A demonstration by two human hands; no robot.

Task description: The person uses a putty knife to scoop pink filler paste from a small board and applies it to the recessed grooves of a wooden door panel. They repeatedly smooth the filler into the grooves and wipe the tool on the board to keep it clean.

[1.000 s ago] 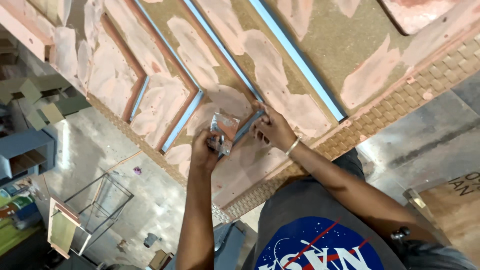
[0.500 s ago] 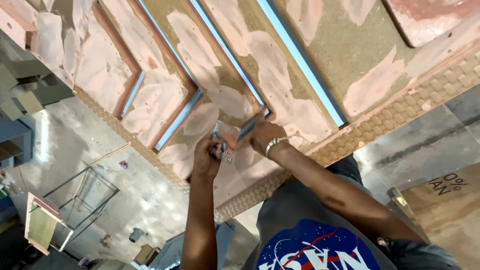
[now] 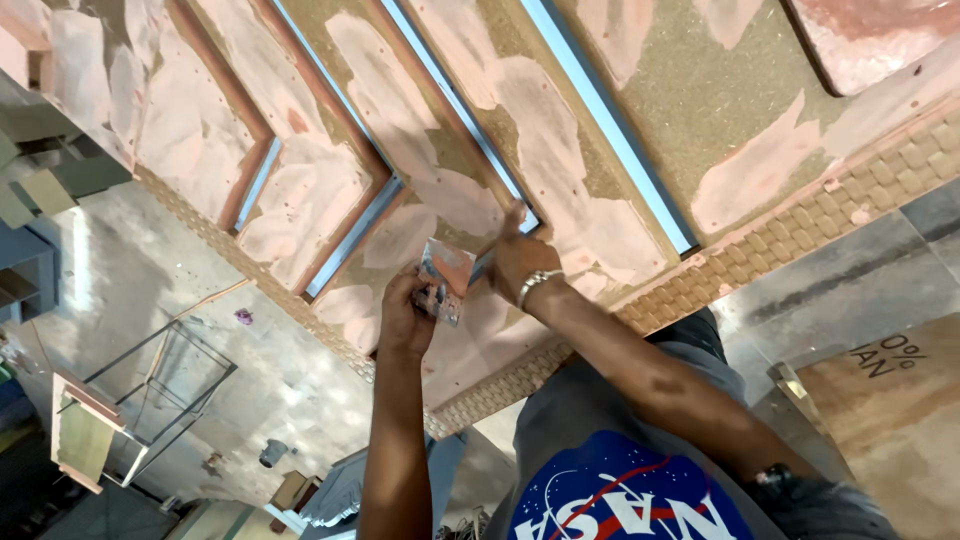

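A: Looking straight down, what sits closest?

B: A grey shirt point(image 3: 600, 470) with a round blue, red and white emblem, and two bare forearms reaching up from it. A dark band shows on the right arm close to the body.

A: And the hands?

B: The left hand point(image 3: 405, 315) is curled shut around a small flat metal plate point(image 3: 445, 272) smeared with pinkish filler, gripping its lower edge so the plate tilts up toward the other hand. The right hand point(image 3: 518, 258), with a silver bracelet point(image 3: 537, 284) at the wrist, is closed on a thin blade, a putty knife point(image 3: 484, 264) by the look of it, its tip touching the plate. How the fingers lie on the handle I cannot tell; the forefinger stretches up toward the board.

A: What lies under them?

B: A large particle-board panel point(image 3: 700, 110), patched all over with pale pink filler. The plate hovers just over its near edge, beside a grey-blue strip point(image 3: 455, 100) set in a groove. More such strips point(image 3: 600, 120) run in parallel, some meeting at a corner. A border of woven-pattern trim point(image 3: 800, 235) edges the panel.

A: Farther out?

B: Concrete floor point(image 3: 150, 290), a wire frame point(image 3: 160, 390) lying on it to the left, and a brown cardboard sheet point(image 3: 890, 420) at the right
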